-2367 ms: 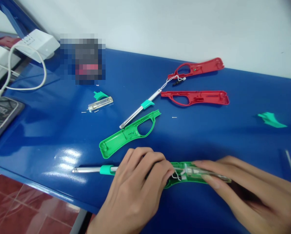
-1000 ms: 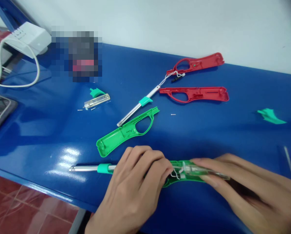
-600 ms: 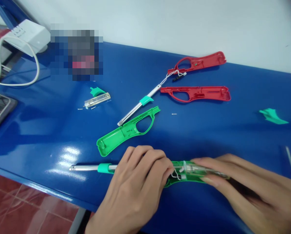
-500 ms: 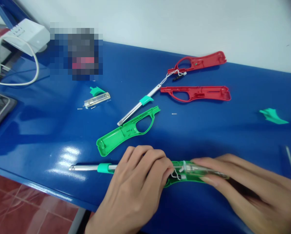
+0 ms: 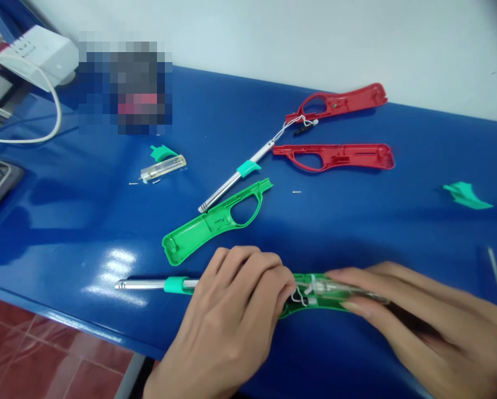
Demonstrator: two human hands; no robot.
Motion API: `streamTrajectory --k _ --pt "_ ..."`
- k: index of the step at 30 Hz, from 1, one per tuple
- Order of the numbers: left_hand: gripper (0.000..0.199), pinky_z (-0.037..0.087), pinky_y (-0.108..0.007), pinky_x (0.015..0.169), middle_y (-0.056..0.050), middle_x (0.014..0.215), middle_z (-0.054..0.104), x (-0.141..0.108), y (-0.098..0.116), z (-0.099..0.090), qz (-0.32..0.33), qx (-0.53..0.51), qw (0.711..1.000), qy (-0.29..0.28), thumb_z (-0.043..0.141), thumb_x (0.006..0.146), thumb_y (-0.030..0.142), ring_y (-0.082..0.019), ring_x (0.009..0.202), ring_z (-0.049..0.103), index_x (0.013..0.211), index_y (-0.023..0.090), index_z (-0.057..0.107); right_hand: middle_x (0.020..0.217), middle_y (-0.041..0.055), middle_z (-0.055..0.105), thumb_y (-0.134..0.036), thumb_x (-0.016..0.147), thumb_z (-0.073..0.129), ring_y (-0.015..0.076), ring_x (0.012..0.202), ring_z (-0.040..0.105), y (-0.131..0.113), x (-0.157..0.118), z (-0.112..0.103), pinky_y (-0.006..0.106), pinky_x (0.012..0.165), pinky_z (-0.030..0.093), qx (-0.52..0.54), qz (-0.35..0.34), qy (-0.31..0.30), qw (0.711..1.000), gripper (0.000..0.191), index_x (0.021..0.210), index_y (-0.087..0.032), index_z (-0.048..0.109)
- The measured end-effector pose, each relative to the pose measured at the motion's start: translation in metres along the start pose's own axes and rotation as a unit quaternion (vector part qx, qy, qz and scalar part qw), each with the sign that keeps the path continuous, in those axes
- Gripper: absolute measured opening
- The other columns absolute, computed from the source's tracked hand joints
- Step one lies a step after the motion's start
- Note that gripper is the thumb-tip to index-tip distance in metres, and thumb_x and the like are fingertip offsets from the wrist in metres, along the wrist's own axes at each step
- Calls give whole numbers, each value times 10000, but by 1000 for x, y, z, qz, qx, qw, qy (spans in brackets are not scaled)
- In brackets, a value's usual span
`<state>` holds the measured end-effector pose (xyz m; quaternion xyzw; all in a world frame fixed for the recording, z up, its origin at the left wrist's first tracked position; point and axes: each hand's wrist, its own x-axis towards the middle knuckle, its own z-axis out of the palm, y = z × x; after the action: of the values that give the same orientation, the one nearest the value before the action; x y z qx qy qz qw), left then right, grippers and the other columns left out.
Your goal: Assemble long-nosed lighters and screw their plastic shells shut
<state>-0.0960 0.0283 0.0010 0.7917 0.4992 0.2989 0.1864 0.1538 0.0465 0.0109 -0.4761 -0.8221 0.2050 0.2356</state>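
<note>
Near the table's front edge lies a green lighter half-shell [image 5: 331, 303] with thin white wires inside. My left hand [image 5: 236, 310] is closed round its front part; the fingertips' contact is hidden. To the left of that hand a metal lighter tube [image 5: 142, 285] with a teal collar [image 5: 174, 285] sticks out. My right hand [image 5: 410, 316] pinches a clear fuel tank [image 5: 348, 290] between thumb and fingers, over the shell's wide end. Just beyond my left hand rests another green half-shell [image 5: 190, 238], open side up.
Two red half-shells [image 5: 348, 157] lie farther back, near a second metal tube [image 5: 221, 191] with wires. Another clear tank [image 5: 165, 168], teal triggers [image 5: 467, 195] and small screws [image 5: 297, 192] are scattered about. At left are a white box [image 5: 44, 58] and cable [image 5: 59, 111].
The view has shifted slightly, so the things on the table appear a little farther left and up. Both hands keep nearly the same grip and place.
</note>
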Motion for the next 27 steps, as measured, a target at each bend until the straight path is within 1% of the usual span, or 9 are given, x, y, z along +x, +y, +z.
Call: streamTrajectory --k 5,8,12,15,19,23,27 --pt "113 421 -372 999 -18 1136 720 -1 0 -2 5 -2 1000 -9 587 1103 89 -200 1047 583 1117 173 661 993 -80 813 -367 1110 606 77 760 784 1 -2 0 141 716 615 -10 0 3 1000 133 1200 -340 700" --pt "112 417 -370 996 -19 1135 717 -1 -1 -2 4 -2 1000 -8 583 1105 90 -197 1045 579 1115 172 660 990 -85 812 -370 1119 589 64 763 780 2 -1 1 124 737 606 -15 -4 -1 1000 139 1203 -339 696" --pt "107 418 -366 990 -18 1133 715 -1 0 -1 3 -3 1000 -9 580 1110 99 -193 1044 578 1104 171 658 981 -91 810 -377 1120 587 57 761 779 1 1 2 112 725 598 -14 -2 -6 1000 138 1197 -338 696" --pt "104 423 -370 1008 -20 1141 716 -1 0 -1 5 0 1000 -7 583 1109 100 -196 1053 583 1118 172 657 965 -90 811 -377 1117 590 67 742 781 -1 2 0 125 703 607 -7 -4 -4 1000 140 1184 -337 706" --pt "112 427 -368 994 -25 1140 719 -1 -1 -1 11 -1 1000 -9 590 1099 83 -197 1048 585 1119 168 660 959 -81 815 -335 1092 624 92 719 787 -1 1 -2 155 678 628 -1 2 -5 1000 130 1173 -329 726" --pt "111 426 -379 1009 -30 1141 722 -1 0 -1 10 1 1000 -11 586 1102 89 -207 1057 587 1126 167 662 947 -79 817 -357 1094 616 102 700 787 1 3 -1 171 648 632 1 1 -4 1000 138 1161 -334 735" --pt "123 422 -375 1026 -27 1153 723 -1 0 -2 9 2 1000 -16 582 1103 85 -208 1068 586 1140 175 658 983 -82 816 -353 1104 605 87 744 792 1 2 0 155 692 628 -8 -1 -8 1000 141 1197 -340 711"
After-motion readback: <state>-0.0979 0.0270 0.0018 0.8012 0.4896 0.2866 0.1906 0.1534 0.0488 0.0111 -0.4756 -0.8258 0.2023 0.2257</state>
